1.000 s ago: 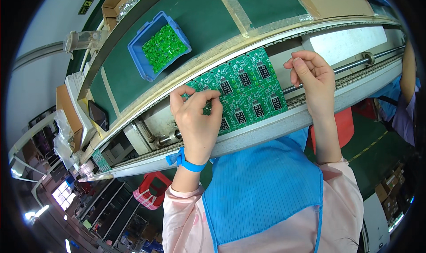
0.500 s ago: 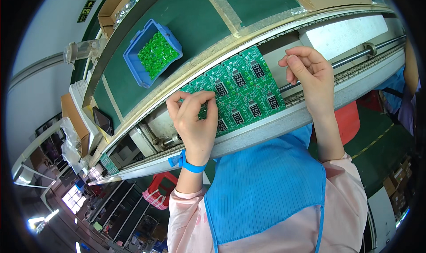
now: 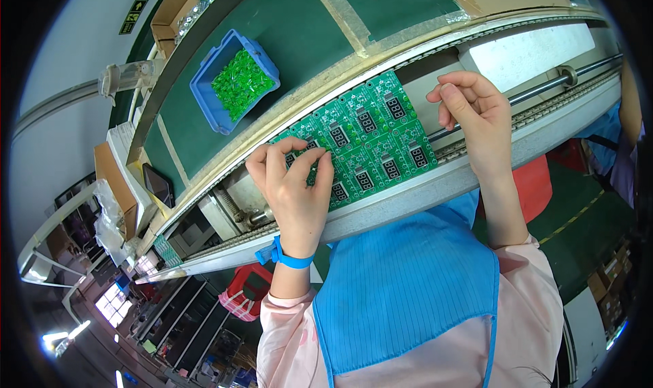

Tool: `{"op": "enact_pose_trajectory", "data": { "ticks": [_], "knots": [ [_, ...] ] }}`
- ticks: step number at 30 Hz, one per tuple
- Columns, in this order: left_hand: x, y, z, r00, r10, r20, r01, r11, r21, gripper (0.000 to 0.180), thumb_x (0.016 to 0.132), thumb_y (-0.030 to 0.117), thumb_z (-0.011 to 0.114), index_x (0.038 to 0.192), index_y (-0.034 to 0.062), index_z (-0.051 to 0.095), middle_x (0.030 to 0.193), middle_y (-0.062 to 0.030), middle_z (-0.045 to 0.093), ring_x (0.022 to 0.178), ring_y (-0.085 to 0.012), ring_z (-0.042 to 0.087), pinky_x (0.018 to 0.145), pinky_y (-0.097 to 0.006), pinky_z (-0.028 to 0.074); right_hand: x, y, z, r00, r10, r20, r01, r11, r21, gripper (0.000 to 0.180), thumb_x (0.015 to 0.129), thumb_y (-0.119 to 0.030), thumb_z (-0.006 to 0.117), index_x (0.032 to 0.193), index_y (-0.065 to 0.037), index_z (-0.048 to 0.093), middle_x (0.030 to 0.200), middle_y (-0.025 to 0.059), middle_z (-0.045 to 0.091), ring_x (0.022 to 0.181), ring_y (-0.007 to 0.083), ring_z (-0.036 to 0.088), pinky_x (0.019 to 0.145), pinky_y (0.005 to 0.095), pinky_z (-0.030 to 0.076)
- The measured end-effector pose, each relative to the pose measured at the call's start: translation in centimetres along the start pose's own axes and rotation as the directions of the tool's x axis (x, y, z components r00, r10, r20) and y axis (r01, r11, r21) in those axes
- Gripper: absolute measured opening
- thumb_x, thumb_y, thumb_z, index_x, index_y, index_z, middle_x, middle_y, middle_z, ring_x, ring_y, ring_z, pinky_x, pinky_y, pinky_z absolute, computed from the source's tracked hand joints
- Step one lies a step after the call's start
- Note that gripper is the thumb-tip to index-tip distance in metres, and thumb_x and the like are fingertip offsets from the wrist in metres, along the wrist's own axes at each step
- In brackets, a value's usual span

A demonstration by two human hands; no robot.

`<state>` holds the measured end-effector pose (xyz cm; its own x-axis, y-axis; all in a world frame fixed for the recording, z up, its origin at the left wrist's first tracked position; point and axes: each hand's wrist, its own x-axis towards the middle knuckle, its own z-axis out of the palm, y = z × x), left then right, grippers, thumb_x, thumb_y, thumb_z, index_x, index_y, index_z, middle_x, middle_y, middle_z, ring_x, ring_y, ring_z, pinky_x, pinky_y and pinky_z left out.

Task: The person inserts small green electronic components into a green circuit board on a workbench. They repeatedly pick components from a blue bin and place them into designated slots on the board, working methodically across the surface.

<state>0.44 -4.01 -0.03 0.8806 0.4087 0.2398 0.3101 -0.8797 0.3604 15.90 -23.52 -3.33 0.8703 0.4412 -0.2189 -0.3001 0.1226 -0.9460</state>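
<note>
A green circuit board panel (image 3: pixel 376 154) with several black digit displays lies across the conveyor rails. My left hand (image 3: pixel 294 186) is over the panel's left end, thumb and index finger pinched close to its surface. Whatever sits between those fingertips is too small to make out. Off the panel's right end, my right hand (image 3: pixel 478 116) hangs in the air, its thumb against the curled fingers. I cannot see what that hand holds, if anything. Beyond the panel stands a blue bin (image 3: pixel 199 89) of small green parts (image 3: pixel 239 82).
The conveyor's near rail (image 3: pixel 388 214) runs between the panel and my body. A metal shaft (image 3: pixel 537 101) extends to the right. Another board (image 3: pixel 167 250) is at the conveyor's far left. A person's arm (image 3: pixel 630 102) shows at the right edge.
My left hand has shifted slightly left and its fingers have spread a little, uncovering more of the panel's displays. My right hand and the panel stay in place.
</note>
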Motion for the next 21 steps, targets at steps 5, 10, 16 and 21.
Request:
{"op": "enact_pose_trajectory", "data": {
  "ticks": [5, 10, 16, 21],
  "knots": [
    [0.1, 0.1, 0.0, 1.0, 0.018, -0.004, -0.018, 1.0, -0.005, 0.012, 0.07, 0.004, 0.08, 0.078, 0.0089, 0.073, 0.096, -0.0027, 0.062, 0.102, -0.0276, 0.049, 0.091, -0.041, 0.038, 0.1, 0.0, 0.1, 1.0, -0.011, -0.021, 0.011, 1.0, 0.015, 0.016, 0.097, -0.011, 0.062, 0.107, 0.0, 0.065, 0.088, 0.0074, 0.071, 0.065, 0.0044, 0.058, 0.057, 0.0178, 0.045],
    [1.5, -0.6, -2.3, 0.994, 0.048, -0.095, -0.048, 0.999, -0.004, 0.014, 0.072, 0.004, 0.079, 0.082, 0.0103, 0.072, 0.094, -0.0034, 0.063, 0.099, -0.0285, 0.05, 0.089, -0.04, 0.038, 0.1, 0.2, -0.6, 1.0, 0.001, -0.018, 0.0, 0.998, 0.064, 0.015, 0.098, -0.013, 0.062, 0.102, 0.001, 0.066, 0.08, 0.0041, 0.068, 0.062, 0.0041, 0.055, 0.055, 0.0176, 0.043],
    [6.7, -4.7, -4.5, 0.965, 0.148, -0.218, -0.124, 0.985, 0.123, 0.009, 0.077, 0.007, 0.075, 0.085, 0.0093, 0.073, 0.095, -0.0052, 0.065, 0.1, -0.0314, 0.051, 0.088, -0.042, 0.041, -1.1, -1.2, 0.8, 0.997, 0.061, 0.04, -0.058, 0.996, -0.063, 0.013, 0.097, -0.011, 0.062, 0.101, 0.001, 0.067, 0.079, 0.0037, 0.067, 0.061, 0.0037, 0.053, 0.054, 0.0172, 0.042],
    [9.0, -7.4, -4.1, 0.983, 0.141, -0.114, -0.106, 0.956, 0.273, 0.016, 0.084, 0.017, 0.072, 0.098, 0.01, 0.076, 0.101, -0.0048, 0.068, 0.103, -0.0304, 0.053, 0.09, -0.041, 0.044, -2.9, -2.8, 4.7, 0.954, 0.138, 0.267, -0.077, 0.971, -0.226, 0.016, 0.095, -0.006, 0.06, 0.108, 0.0, 0.068, 0.083, 0.0044, 0.068, 0.063, 0.0052, 0.054, 0.055, 0.0208, 0.043]
  ]
}}
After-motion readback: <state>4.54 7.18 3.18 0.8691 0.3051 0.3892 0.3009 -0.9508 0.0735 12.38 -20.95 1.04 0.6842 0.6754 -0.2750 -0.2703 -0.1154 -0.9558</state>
